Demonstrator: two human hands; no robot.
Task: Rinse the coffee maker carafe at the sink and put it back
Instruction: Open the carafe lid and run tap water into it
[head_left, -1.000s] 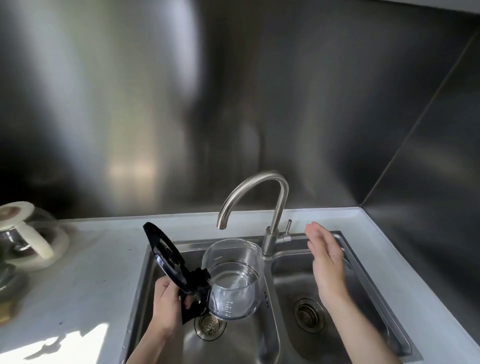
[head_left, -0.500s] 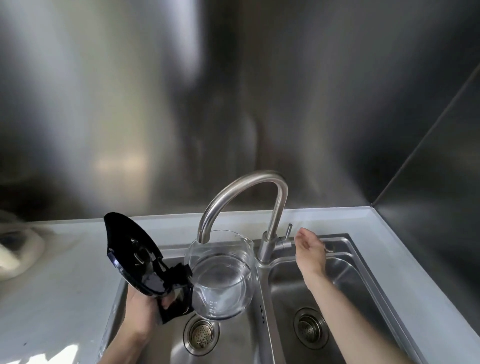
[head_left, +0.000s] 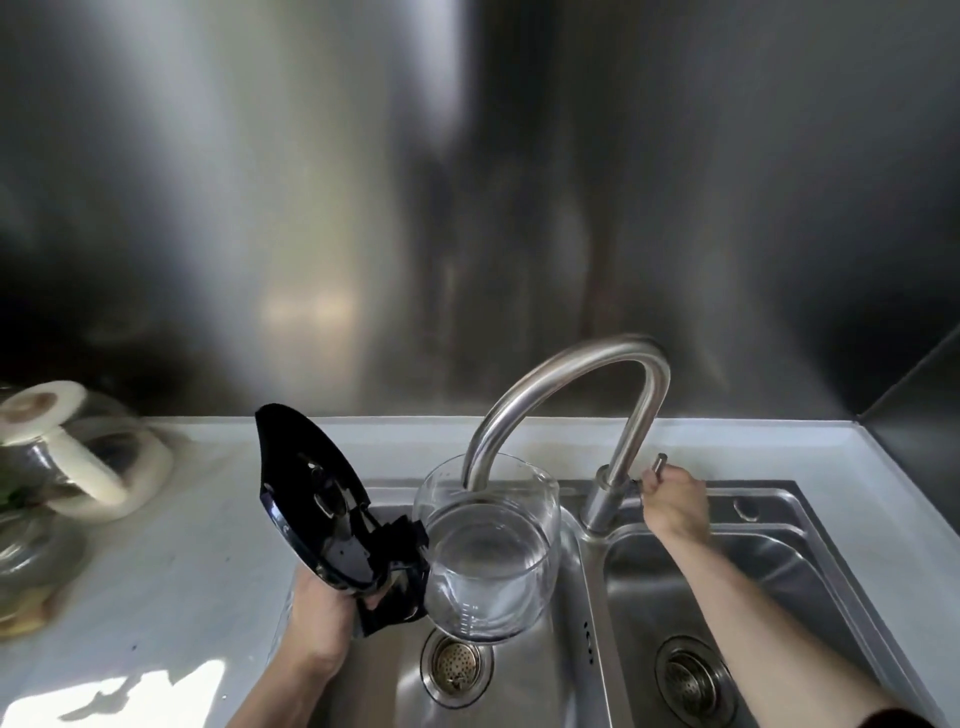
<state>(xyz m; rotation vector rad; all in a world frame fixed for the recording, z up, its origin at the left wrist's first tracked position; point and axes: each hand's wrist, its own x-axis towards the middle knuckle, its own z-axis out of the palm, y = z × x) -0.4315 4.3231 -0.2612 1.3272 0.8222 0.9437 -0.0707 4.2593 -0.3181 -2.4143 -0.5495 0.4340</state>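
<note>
Left hand (head_left: 322, 610) gripped black handle of glass carafe (head_left: 491, 551), lid (head_left: 311, 493) flipped open, lower centre, over left sink basin (head_left: 519, 691), mouth under faucet spout (head_left: 566, 395). Right hand (head_left: 672, 501) curled around faucet lever (head_left: 657, 465).

Clear glass carafe (head_left: 491, 551), glossy black plastic lid (head_left: 311, 499) — brushed steel sink (head_left: 810, 530).

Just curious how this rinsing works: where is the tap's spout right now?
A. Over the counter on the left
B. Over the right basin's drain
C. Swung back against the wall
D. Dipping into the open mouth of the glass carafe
D: the faucet curves down so that its end sits inside the rim of the glass carafe, which the left hand holds over the left basin.
</note>
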